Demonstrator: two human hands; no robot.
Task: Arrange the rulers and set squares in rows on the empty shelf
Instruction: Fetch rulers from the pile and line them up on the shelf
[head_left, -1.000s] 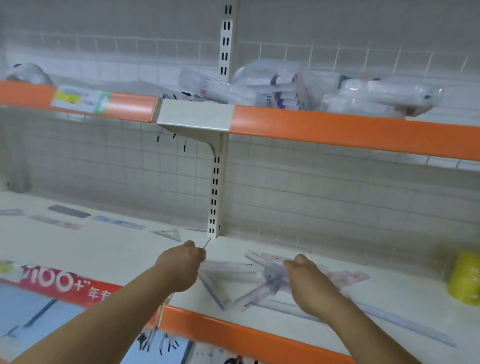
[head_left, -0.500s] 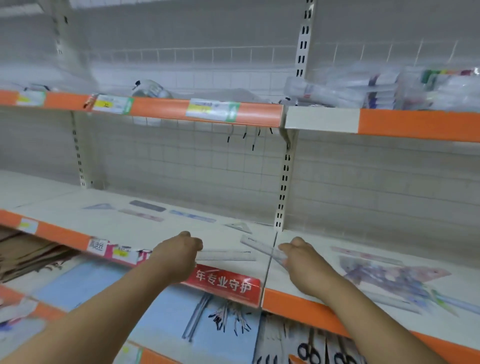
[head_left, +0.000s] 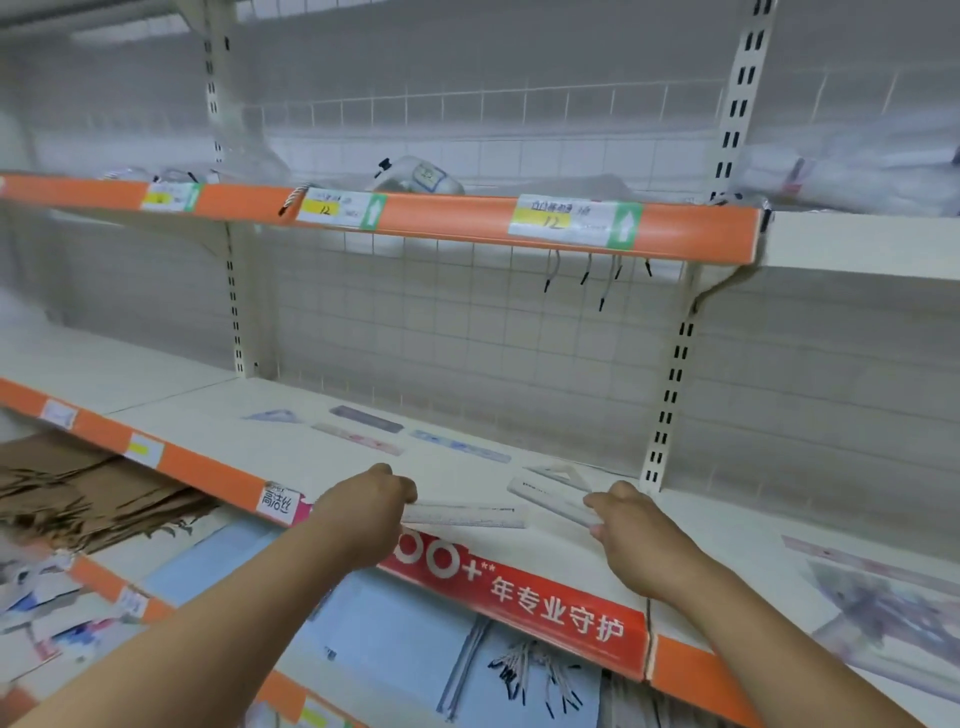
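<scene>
We log the left hand (head_left: 363, 512) pinching a clear ruler (head_left: 467, 515) flat at the shelf (head_left: 208, 415) front and the right hand (head_left: 636, 538) pinching a second ruler (head_left: 550, 499) at its 2 o'clock, presumably to start a new row at 6 o'clock of the back row of rulers (head_left: 460, 446).

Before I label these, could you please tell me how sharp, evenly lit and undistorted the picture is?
Head view: soft, even light, no glare. Head view: the left hand gripping the white ruler and the right hand gripping the slanted ruler look fairly sharp; the pile far right is smeared. Head view: lens distortion tilts the slotted post.
</scene>
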